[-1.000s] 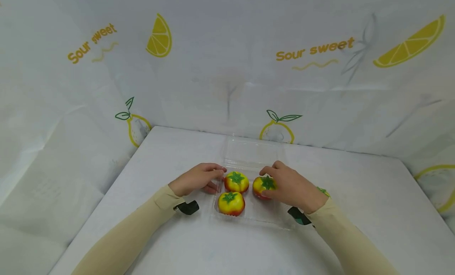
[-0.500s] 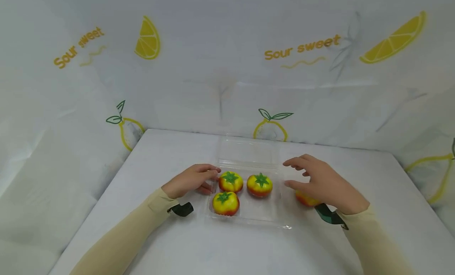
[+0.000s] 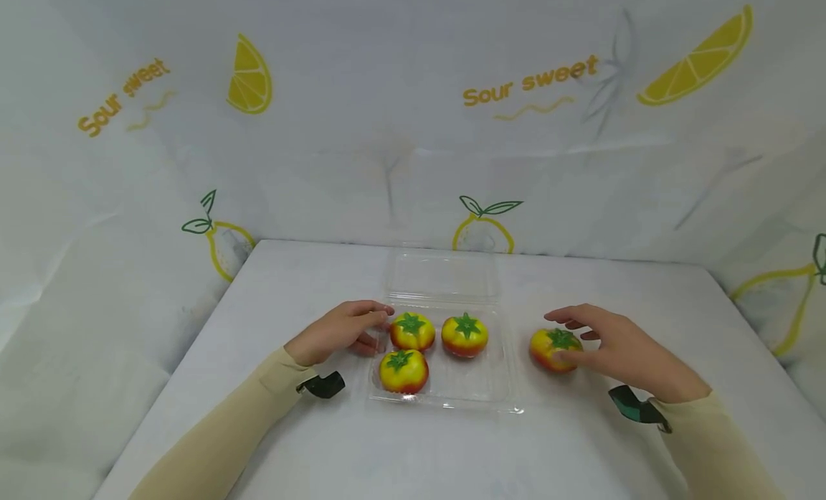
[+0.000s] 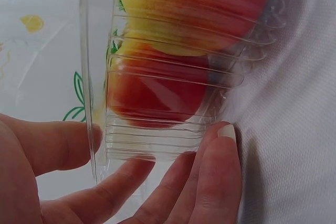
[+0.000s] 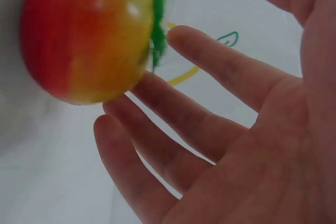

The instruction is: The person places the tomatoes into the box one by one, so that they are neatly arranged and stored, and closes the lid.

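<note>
A clear plastic clamshell box [image 3: 474, 385] lies with its lid [image 3: 442, 274] folded back. Inside are three red-and-yellow tomato-like fruits with green leafy tops: one at back left [image 3: 413, 333], one at front left [image 3: 404, 372] and one at back right [image 3: 464, 336]. My left hand [image 3: 342, 331] rests at the box's left side; in the left wrist view its fingertips touch the ribbed wall and the thumb is at the rim. My right hand [image 3: 629, 353] spreads its fingers beside a fourth such fruit [image 3: 551, 349] on the table. The right wrist view shows the fingers extended near this fruit [image 5: 86, 35].
A white-covered table [image 3: 387, 450] stands against a white cloth backdrop [image 3: 361, 127] printed with lemons and "Sour sweet" lettering. Dark straps [image 3: 323, 385] sit at both wrists. The raised box rim runs between the loose fruit and those inside.
My right hand has let go of the back-right fruit in the box and moved right to the loose fruit outside it. The left hand stays at the box; the head view has shifted slightly.
</note>
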A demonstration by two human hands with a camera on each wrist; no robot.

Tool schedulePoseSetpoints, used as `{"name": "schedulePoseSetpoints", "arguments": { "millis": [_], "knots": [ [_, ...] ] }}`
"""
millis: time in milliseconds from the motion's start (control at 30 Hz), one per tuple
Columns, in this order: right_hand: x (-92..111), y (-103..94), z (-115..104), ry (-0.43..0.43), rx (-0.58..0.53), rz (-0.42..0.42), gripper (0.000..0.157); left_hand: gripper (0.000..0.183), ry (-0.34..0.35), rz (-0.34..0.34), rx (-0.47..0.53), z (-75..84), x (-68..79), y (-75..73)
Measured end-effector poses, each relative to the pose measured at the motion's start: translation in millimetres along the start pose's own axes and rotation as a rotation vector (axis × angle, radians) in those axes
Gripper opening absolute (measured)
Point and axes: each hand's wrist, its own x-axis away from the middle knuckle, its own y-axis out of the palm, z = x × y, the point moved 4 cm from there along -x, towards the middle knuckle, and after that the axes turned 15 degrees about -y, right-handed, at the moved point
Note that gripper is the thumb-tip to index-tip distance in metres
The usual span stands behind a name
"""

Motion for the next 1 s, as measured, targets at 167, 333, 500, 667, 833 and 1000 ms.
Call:
{"name": "schedulePoseSetpoints", "arguments": {
  "millis": [167,333,500,667,833,1000],
  "knots": [
    [-2.1,5.9,3.8,0.012,-0.002,-0.017,0.065,0.042,0.005,-0.011,0.007,-0.1,1.4,1.2],
    [-2.1,9.2,4.0,0.031,-0.025,-0.027,0.061,0.04,0.01,-0.015,0.008,0.7,1.9,1.4],
    [-2.4,11.6,6.2,0.033,-0.031,-0.042,0.058,0.042,0.015,-0.018,0.005,1.7,2.1,1.8],
    [-3.9,12.6,7.4,0.044,-0.023,-0.055,0.056,0.043,0.017,-0.019,0.001,2.1,2.5,1.5],
    [-3.7,12.7,7.8,0.04,-0.022,-0.049,0.056,0.043,0.006,-0.017,0.002,1.7,2.3,0.9],
    [-5.0,13.3,7.6,0.057,-0.019,-0.054,0.058,0.044,0.003,-0.01,-0.008,1.6,3.6,0.3]
  ]
}}
